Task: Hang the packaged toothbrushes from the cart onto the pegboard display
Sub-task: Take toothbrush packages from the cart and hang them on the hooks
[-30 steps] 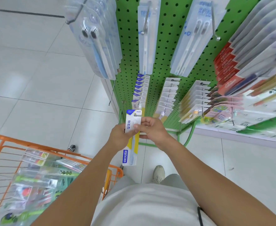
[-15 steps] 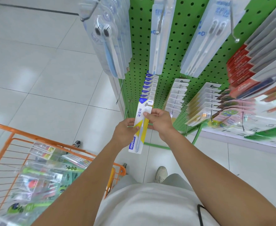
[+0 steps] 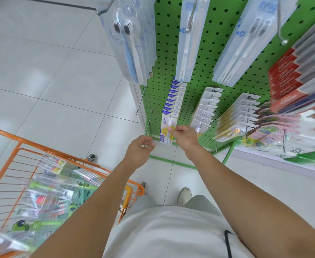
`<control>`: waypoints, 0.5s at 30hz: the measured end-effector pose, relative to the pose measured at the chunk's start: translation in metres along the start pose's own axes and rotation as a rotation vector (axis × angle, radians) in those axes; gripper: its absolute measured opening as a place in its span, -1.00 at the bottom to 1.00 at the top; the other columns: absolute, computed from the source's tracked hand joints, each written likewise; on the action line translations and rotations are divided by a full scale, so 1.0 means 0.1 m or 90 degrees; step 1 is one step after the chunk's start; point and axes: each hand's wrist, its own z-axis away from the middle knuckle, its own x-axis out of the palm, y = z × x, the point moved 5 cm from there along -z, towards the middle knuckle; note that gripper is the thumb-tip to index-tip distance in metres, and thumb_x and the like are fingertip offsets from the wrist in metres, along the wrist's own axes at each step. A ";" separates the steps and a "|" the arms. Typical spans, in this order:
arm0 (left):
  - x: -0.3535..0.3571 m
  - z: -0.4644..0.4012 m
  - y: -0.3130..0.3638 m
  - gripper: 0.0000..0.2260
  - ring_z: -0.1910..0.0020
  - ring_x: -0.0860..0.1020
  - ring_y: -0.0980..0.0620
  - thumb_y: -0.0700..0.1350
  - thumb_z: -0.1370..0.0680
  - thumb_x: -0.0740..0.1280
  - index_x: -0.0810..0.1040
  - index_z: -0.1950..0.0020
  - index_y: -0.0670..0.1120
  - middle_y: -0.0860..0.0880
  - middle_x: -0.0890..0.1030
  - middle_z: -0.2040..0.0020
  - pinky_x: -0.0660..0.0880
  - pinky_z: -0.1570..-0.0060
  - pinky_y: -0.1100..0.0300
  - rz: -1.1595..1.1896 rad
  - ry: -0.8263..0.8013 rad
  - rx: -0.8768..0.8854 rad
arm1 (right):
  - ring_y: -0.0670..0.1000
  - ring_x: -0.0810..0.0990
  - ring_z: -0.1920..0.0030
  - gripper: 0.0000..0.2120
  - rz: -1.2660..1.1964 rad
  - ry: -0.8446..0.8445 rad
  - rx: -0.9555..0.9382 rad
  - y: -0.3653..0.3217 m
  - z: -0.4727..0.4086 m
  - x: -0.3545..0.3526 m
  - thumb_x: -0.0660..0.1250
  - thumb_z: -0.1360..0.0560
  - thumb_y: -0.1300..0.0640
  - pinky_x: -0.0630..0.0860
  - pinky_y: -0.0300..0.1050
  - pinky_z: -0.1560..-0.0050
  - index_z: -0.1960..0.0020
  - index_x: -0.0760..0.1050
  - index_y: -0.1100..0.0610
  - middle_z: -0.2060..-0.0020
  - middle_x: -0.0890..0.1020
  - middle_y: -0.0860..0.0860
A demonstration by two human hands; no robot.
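Right hand (image 3: 185, 138) grip on toothbrush pack (image 3: 168, 130); packs filling cart (image 3: 41, 151).

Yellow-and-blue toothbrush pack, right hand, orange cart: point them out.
yellow-and-blue toothbrush pack (image 3: 165, 129): head view, yellow card face.
right hand (image 3: 185, 135): head view, back of hand.
orange cart (image 3: 4, 132): head view, top rim.

Your cart (image 3: 18, 144) sits low at your left, packaged toothbrushes (image 3: 56, 194) piled in it. Pegboard (image 3: 168, 53) stands ahead, to cart's right. Your right hand (image 3: 185, 135) holds toothbrush pack (image 3: 168, 130) on front of peg row. Your left hand (image 3: 140, 148) just left of it, at bare peg (image 3: 148, 125).
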 end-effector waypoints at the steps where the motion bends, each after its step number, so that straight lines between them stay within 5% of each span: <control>1: 0.00 0.01 -0.01 -0.77 -0.08 0.57 0.00 -0.07 -0.61 0.36 0.56 -0.26 -0.06 -0.01 0.59 -0.15 0.42 0.20 0.29 0.002 0.002 -0.002 | 0.00 0.59 0.00 -0.66 0.000 -0.003 0.001 0.01 0.00 0.00 0.55 -0.45 -0.01 0.57 0.00 -0.20 -0.06 0.52 0.15 0.10 0.62 -0.03; 10: 0.06 0.08 -0.08 -0.74 0.00 0.55 0.01 -0.05 -0.60 0.37 0.56 -0.27 -0.07 0.02 0.59 -0.09 0.51 0.00 0.15 0.014 0.022 -0.021 | 0.04 0.57 -0.10 -0.46 0.052 -0.005 0.030 0.16 -0.01 -0.04 0.56 -0.44 -0.03 0.55 0.09 -0.29 -0.30 0.50 0.20 -0.16 0.58 0.03; 15: -0.01 0.24 -0.20 -0.76 0.16 0.52 0.08 -0.04 -0.60 0.38 0.55 -0.25 -0.06 0.02 0.59 -0.10 0.42 0.23 0.28 0.005 0.050 -0.042 | 0.04 0.57 0.15 -0.60 0.020 -0.027 0.136 0.38 0.22 0.02 0.56 -0.44 0.00 0.65 0.05 -0.09 -0.11 0.49 0.17 0.05 0.58 0.04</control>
